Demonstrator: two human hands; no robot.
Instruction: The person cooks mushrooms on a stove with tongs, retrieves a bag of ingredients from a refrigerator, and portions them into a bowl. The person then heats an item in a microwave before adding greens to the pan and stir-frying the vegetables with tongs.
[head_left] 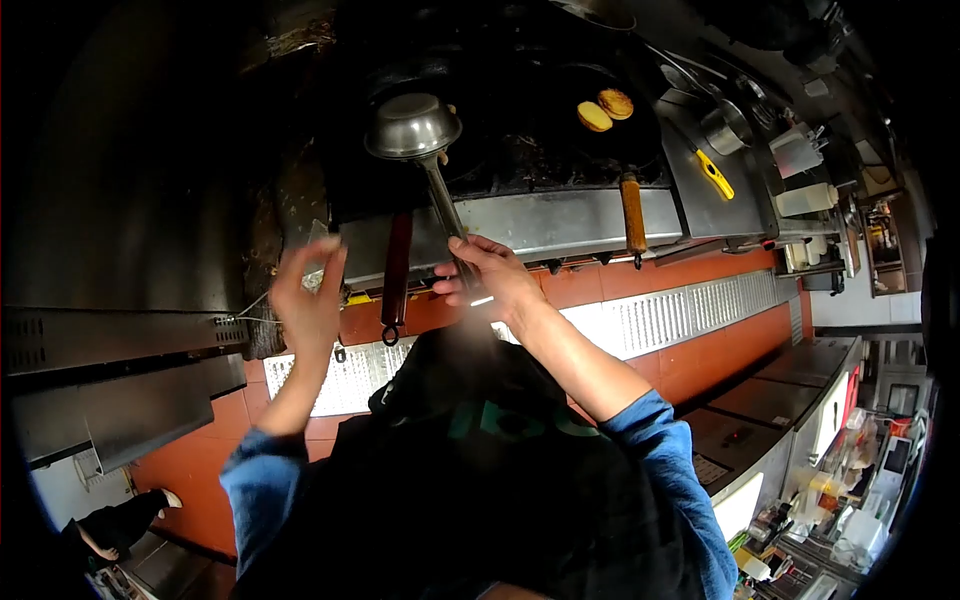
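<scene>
Sleeves [655, 450] blue, 4 and 8 o'clock; tool handle [716, 177] yellow, 2 o'clock; round pieces [595, 117] golden, 1 o'clock; floor [708, 268] orange-red.

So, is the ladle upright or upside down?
Upside down: the ladle shows its narrower, flat base on top, the wider rim below; the right hand grips the handle.

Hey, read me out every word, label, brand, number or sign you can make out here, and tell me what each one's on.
Nothing can be read with certainty.
Black top: green lettering across the front, too dark and folded to quote.
Yellow lighter: small dark marks, too small to read.
Squeeze bottle: no readable label.
Packages and containers at lower right: too small and blurred to read.
</scene>
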